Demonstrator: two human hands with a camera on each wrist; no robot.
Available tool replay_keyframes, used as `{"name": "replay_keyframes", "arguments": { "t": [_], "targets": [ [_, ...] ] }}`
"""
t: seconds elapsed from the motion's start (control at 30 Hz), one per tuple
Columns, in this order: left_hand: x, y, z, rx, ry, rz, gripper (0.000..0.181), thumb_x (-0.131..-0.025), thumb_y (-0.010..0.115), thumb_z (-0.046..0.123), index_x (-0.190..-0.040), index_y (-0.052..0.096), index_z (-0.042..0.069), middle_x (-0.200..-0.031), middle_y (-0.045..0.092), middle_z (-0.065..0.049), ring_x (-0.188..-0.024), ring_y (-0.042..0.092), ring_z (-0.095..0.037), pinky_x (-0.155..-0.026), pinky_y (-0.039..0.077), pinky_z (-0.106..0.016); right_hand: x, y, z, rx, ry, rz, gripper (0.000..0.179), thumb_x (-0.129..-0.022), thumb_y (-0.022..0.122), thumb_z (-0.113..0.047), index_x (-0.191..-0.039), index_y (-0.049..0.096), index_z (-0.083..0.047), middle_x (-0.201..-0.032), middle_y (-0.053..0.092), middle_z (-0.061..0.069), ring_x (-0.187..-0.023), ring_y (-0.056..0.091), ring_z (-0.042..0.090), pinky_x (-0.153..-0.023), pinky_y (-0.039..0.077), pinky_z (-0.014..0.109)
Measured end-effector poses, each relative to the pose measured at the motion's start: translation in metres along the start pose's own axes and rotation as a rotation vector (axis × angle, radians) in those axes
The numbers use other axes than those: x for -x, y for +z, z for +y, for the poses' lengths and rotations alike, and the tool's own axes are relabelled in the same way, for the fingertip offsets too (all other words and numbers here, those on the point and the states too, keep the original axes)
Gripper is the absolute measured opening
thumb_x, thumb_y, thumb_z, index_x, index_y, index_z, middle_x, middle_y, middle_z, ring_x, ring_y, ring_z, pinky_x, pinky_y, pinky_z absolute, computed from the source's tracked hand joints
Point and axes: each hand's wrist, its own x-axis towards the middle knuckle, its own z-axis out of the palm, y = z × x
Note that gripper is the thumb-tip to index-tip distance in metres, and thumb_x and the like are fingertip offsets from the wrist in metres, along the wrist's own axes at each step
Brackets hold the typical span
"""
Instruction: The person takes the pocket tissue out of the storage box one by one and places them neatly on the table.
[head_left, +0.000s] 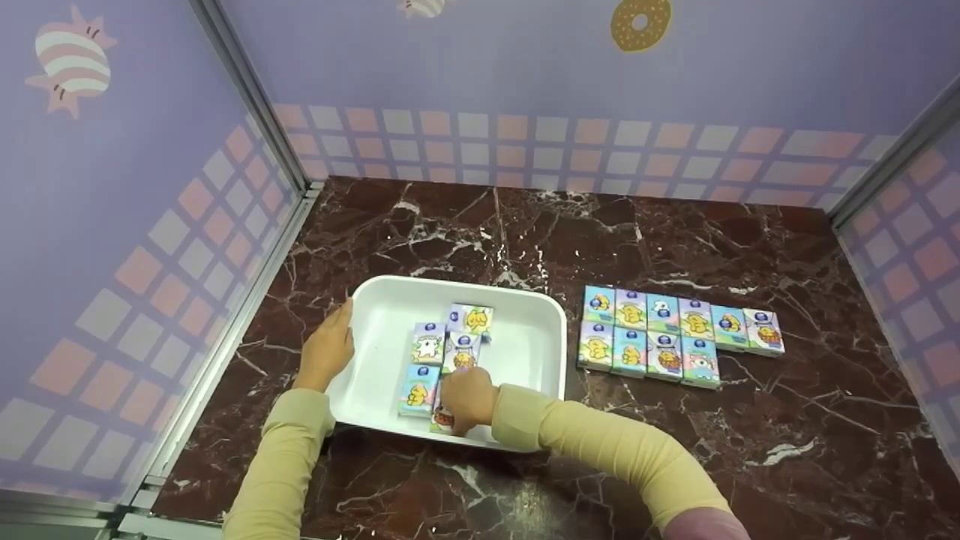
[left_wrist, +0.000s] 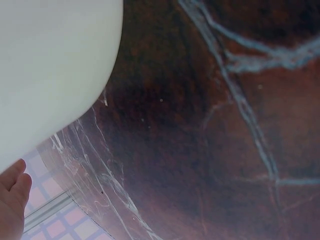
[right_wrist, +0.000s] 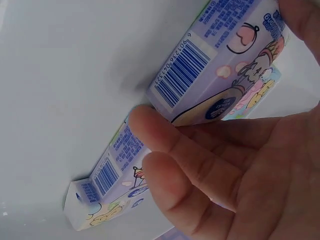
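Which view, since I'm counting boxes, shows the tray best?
The head view, showing most of the tray and boxes inside. The left wrist view shows only its outside; the right wrist view, part of its inside.

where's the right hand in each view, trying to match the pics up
Head: right hand just below the middle, over the near part of the white tray.
Left wrist: not in it; lower left shows the left hand.
Right wrist: across the lower right, holding a small box.
Shared landmark: the white tray, in all three.
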Motion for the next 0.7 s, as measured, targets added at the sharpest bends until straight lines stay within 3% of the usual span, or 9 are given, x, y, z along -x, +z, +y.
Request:
{"name": "replay_keyframes", "arguments": {
  "t": [0.27,0.47,0.7],
  "targets": [
    [0.000,0.000,0.001,-0.002,-0.002,-0.005,0.050,-0.089,0.044,0.008,-0.136,0.030,0.001,-0.130,0.045,-0.022,-0.114,0.046,-0.039,-0.094,0.040,-0.050,0.001,-0.004,0.005,-0.038,-0.029,-0.048,0.049,-0.053,0.072,-0.054,-0.077,0.062,-0.013,-0.072,0.059,-0.001,-0.057,0.050,0.011,-0.038,0.043,0.030],
    [-0.001,0.000,0.001,0.001,-0.003,0.000,0.051,-0.088,0.044,0.008,-0.136,0.031,0.002,-0.130,0.045,-0.022,-0.114,0.046,-0.040,-0.094,0.040,-0.051,0.006,-0.014,0.011,-0.031,-0.047,-0.095,0.066,-0.055,0.070,-0.059,-0.099,0.063,-0.011,-0.091,0.060,0.003,-0.076,0.056,0.016,-0.051,0.048,0.031],
    [-0.001,0.000,0.000,0.003,-0.004,0.007,0.050,-0.088,0.045,0.008,-0.136,0.031,0.002,-0.129,0.045,-0.022,-0.113,0.047,-0.039,-0.094,0.040,-0.051,0.014,-0.027,0.027,-0.076,-0.048,-0.074,0.061,-0.058,0.070,-0.053,-0.103,0.061,-0.012,-0.094,0.058,0.002,-0.080,0.055,0.016,-0.060,0.048,0.031]
  ]
}}
